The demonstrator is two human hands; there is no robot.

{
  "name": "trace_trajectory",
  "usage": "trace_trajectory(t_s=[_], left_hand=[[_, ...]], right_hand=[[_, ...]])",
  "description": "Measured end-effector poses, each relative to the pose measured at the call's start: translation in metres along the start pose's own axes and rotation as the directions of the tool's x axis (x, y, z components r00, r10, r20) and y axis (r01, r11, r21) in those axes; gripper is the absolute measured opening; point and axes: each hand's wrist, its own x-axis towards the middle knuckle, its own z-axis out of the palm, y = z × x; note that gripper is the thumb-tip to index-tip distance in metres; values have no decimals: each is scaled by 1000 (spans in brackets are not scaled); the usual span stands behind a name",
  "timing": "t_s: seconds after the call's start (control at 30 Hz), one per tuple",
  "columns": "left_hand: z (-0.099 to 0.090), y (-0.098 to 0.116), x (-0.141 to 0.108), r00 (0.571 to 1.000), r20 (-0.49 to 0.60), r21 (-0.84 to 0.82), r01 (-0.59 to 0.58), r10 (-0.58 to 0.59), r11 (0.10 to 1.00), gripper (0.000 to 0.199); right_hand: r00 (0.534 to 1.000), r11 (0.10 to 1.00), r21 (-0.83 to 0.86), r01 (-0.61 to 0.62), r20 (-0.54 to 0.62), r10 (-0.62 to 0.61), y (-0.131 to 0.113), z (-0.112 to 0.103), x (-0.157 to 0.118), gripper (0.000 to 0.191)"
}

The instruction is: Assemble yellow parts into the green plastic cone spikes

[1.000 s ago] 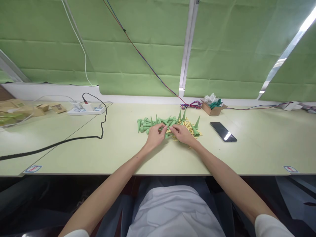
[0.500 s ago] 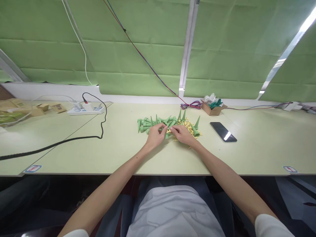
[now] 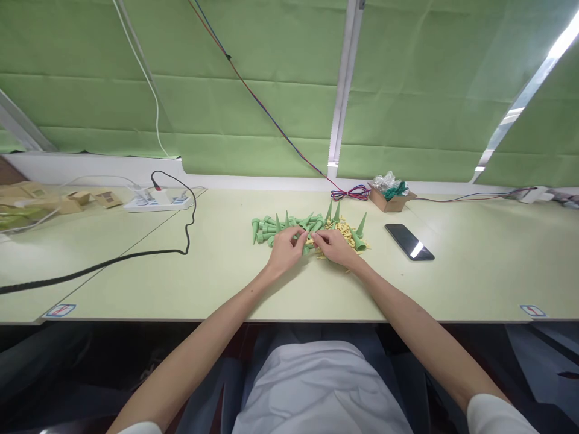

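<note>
Several green cone-shaped pieces [image 3: 270,228] lie in a pile at the middle of the table, beside a heap of small yellow pieces [image 3: 346,232]. My left hand [image 3: 286,246] is closed in a pinch at the front of the green pile. Close to its fingertips, my right hand [image 3: 333,245] pinches as well, in front of the yellow heap. Whatever sits between the fingertips is too small to make out. A few green cones stand upright, and one green cone [image 3: 357,241] lies at the right of the yellow pieces.
A black phone [image 3: 409,242] lies to the right. Behind are a small cardboard box [image 3: 391,202] and coiled wires [image 3: 351,193]. At the left, a white power strip [image 3: 158,203], a black cable [image 3: 136,255] and cardboard pieces [image 3: 78,198] rest on the table [image 3: 203,289].
</note>
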Motion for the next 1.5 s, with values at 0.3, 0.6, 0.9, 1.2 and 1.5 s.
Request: trace_trajectory(t_s=[0.3, 0.6, 0.9, 1.2, 1.5], left_hand=[[0, 0, 1, 995, -21, -45, 99, -100, 994, 27], [1, 0, 0, 999, -23, -28, 44, -44, 999, 27], [4, -2, -2, 995, -23, 41, -95, 96, 995, 23], [2, 1, 0, 998, -29, -59, 54, -56, 997, 27], [2, 0, -1, 995, -12, -83, 93, -94, 992, 29]], right_hand=[[999, 997, 64, 44, -32, -42, -5, -2, -1, 28], [999, 999, -13, 45, -27, -46, -1, -1, -1, 31], [998, 999, -13, 45, -50, -45, 1, -2, 0, 36], [997, 998, 16, 67, -28, -66, -2, -3, -1, 39], [996, 996, 26, 88, 2, -88, 1, 0, -1, 36]])
